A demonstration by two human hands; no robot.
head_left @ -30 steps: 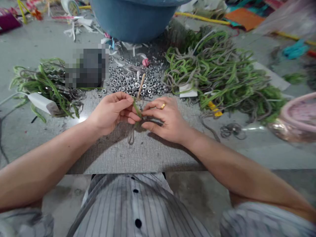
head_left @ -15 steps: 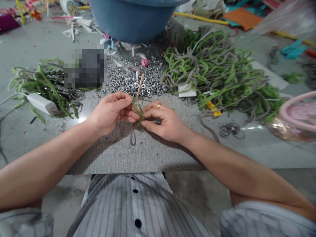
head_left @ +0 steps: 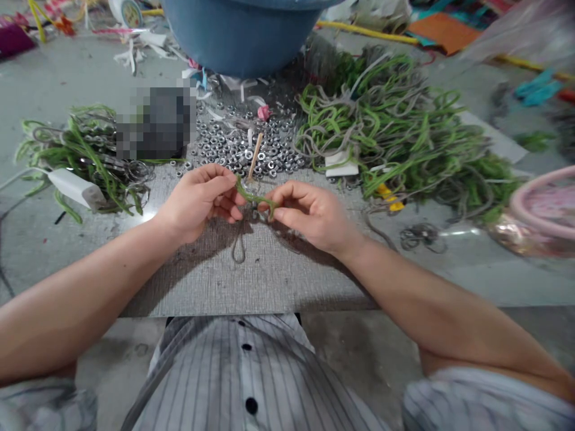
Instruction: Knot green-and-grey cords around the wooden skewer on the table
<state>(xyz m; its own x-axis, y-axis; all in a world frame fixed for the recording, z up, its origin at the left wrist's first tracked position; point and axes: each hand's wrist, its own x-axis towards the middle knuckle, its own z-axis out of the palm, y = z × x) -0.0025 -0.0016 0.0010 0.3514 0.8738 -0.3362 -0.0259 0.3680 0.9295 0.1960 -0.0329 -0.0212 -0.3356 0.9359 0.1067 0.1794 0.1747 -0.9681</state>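
Between my hands stretches a short green cord (head_left: pixel 254 197), slightly sagging. My left hand (head_left: pixel 200 197) pinches its left end between thumb and forefinger, the other fingers loosely curled. At the right end, the thumb and forefinger of my right hand (head_left: pixel 312 212) are closed on the same cord. A grey cord loop (head_left: pixel 238 250) hangs or lies just below my left fingertips; whether it joins the green cord I cannot tell. Just beyond my fingers, a thin wooden stick (head_left: pixel 256 154) leans over a spread of metal nuts (head_left: pixel 224 146).
A big blue tub (head_left: pixel 245 36) stands behind the nuts. Tangled green and grey cords (head_left: pixel 395 131) are heaped at the right, with a smaller bundle (head_left: pixel 90 143) at the left by a white block (head_left: pixel 77 188). A pink-rimmed container (head_left: pixel 523 203) sits far right.
My right hand has moved a little to the right, away from my left hand. The green cord is now drawn out longer between them, and the grey loop has shifted slightly left.
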